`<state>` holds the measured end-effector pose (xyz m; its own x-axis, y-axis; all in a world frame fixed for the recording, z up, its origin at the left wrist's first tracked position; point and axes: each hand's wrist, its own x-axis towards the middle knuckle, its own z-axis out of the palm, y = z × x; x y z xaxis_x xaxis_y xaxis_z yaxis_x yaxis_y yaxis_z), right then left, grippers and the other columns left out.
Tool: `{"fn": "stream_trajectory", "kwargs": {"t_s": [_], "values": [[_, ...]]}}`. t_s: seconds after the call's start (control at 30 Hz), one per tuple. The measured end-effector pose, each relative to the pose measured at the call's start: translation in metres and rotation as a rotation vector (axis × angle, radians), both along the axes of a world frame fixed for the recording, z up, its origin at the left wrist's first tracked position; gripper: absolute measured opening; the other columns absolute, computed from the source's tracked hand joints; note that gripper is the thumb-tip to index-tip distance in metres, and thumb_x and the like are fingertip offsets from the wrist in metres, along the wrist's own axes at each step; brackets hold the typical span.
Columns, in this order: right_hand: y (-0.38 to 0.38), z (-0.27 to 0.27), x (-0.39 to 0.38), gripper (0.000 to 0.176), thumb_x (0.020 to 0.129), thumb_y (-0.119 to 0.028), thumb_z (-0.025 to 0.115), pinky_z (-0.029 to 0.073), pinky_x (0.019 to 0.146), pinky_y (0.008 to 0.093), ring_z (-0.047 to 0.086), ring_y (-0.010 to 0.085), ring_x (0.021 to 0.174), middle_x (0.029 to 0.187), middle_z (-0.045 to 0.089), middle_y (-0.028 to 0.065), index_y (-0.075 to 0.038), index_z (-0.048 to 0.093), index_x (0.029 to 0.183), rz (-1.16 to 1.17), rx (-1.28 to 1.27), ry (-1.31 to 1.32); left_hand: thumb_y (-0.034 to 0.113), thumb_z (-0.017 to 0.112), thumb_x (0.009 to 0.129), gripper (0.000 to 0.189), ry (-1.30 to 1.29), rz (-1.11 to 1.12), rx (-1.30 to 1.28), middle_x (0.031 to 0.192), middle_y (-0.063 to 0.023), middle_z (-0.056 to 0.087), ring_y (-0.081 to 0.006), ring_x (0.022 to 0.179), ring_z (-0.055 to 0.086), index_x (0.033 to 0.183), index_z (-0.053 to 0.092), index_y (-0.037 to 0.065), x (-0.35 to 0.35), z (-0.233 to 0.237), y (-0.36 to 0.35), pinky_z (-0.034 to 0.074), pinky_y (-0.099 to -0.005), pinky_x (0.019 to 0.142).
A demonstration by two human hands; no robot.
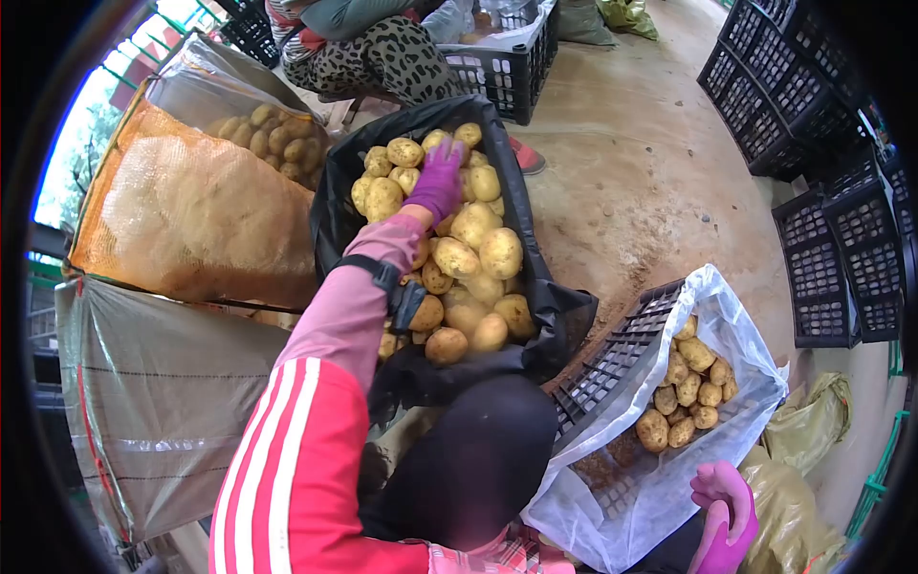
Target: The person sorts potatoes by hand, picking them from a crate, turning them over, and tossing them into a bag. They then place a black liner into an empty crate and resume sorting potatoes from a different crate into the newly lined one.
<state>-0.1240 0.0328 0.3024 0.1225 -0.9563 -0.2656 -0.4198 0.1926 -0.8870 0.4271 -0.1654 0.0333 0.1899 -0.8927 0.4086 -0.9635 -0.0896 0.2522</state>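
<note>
My left hand, in a purple glove, reaches across a crate lined with black plastic. Its fingers stretch out over the potatoes at the far end and touch them; I see no potato enclosed in them. My right hand, in a pink glove, is at the lower right beside a crate with a clear plastic liner. Its fingers are loosely curled, with the thumb apart and nothing between them. Smaller potatoes lie heaped at the far end of that crate.
At left stands a large orange mesh sack, with more potatoes behind it. A crouching person in leopard-print trousers is beyond the black-lined crate. Stacked black crates line the right. Yellowish sacks lie near my right hand.
</note>
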Motion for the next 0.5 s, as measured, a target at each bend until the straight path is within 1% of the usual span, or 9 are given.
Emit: {"fn": "stream_trajectory", "kwargs": {"t_s": [0.03,0.07,0.17,0.2,0.3,0.33,0.43,0.47,0.5], "values": [[-0.001,0.007,0.01,0.031,0.098,-0.009,0.048,0.052,0.092,0.0375,0.064,0.027,0.105,0.117,0.064,0.0176,0.007,0.056,0.124,0.013,-0.027,0.025,0.009,0.06,0.087,0.066,-0.053,0.06,0.07,0.147,-0.0214,0.04,-0.0382,0.137,0.037,0.148,0.035,0.012,0.004,-0.013,-0.005,0.031,-0.0431,0.115],[-0.003,0.009,0.012,0.032,0.097,-0.008,0.048,0.051,0.092,0.0374,0.064,0.0269,0.105,0.117,0.064,0.0176,0.007,0.056,0.124,0.026,-0.021,0.033,0.014,0.06,0.088,0.07,-0.01,0.072,0.13,0.153,-0.0206,0.033,-0.0386,0.14,0.033,0.151,0.029,0.013,0.005,-0.009,-0.006,0.029,-0.0433,0.116],[-0.005,0.014,0.013,0.032,0.097,-0.007,0.048,0.051,0.092,0.0369,0.064,0.0267,0.105,0.118,0.064,0.0175,0.008,0.055,0.125,0.055,-0.025,0.05,0.023,0.06,0.088,0.069,0.245,0.004,0.23,0.154,-0.0224,0.027,-0.0407,0.141,0.03,0.15,0.032,0.011,0.015,0.01,0.002,0.023,-0.049,0.117],[-0.005,0.013,0.013,0.032,0.096,-0.007,0.048,0.051,0.092,0.0367,0.064,0.0267,0.105,0.118,0.064,0.0175,0.008,0.055,0.125,0.066,-0.027,0.043,0.035,0.063,0.086,0.074,0.067,0.061,0.218,0.156,-0.019,0.027,-0.0421,0.14,0.031,0.15,0.033,0.014,0.019,0.016,0.009,0.026,-0.049,0.115],[-0.001,0.012,0.015,0.033,0.096,-0.007,0.048,0.05,0.093,0.036,0.064,0.0267,0.105,0.118,0.064,0.0176,0.007,0.056,0.125,0.088,-0.012,0.047,0.042,0.065,0.083,0.078,-0.243,0.617,0.191,0.154,-0.0163,0.031,-0.042,0.137,0.035,0.149,0.034,0.016,0.009,0.041,0.052,0.029,-0.0494,0.112],[-0.002,0.011,0.017,0.033,0.096,-0.008,0.049,0.05,0.093,0.0357,0.064,0.0267,0.105,0.118,0.064,0.0177,0.007,0.056,0.125,0.099,-0.01,0.048,0.045,0.068,0.08,0.082,-0.109,0.73,0.329,0.15,-0.0183,0.037,-0.0411,0.134,0.039,0.148,0.034,0.016,0.01,0.047,0.067,0.032,-0.0496,0.111],[-0.005,0.007,0.019,0.034,0.096,-0.01,0.05,0.05,0.093,0.036,0.064,0.0269,0.105,0.117,0.064,0.018,0.006,0.056,0.126,0.201,-0.013,0.148,0.047,0.07,0.077,0.085,0.045,0.485,0.356,0.145,-0.0201,0.041,-0.0408,0.13,0.044,0.148,0.034,0.015,0.057,0.012,0.089,0.038,-0.0496,0.106],[-0.005,0.004,0.021,0.036,0.097,-0.012,0.052,0.05,0.093,0.0364,0.063,0.026,0.105,0.116,0.064,0.0182,0.004,0.056,0.128,0.175,-0.001,0.115,0.047,0.071,0.077,0.086,0.153,0.499,0.391,0.141,-0.0212,0.043,-0.0407,0.125,0.048,0.147,0.035,0.014,0.053,0.025,0.089,0.045,-0.0496,0.101],[-0.005,0.0,0.019,0.037,0.096,-0.014,0.053,0.05,0.093,0.0369,0.064,0.0273,0.105,0.116,0.064,0.0189,0.005,0.056,0.128,0.181,0.001,0.125,0.047,0.071,0.077,0.086,0.178,0.531,0.354,0.141,-0.0212,0.043,-0.0407,0.123,0.049,0.147,0.035,0.014,0.052,0.023,0.092,0.045,-0.0498,0.1]]}}
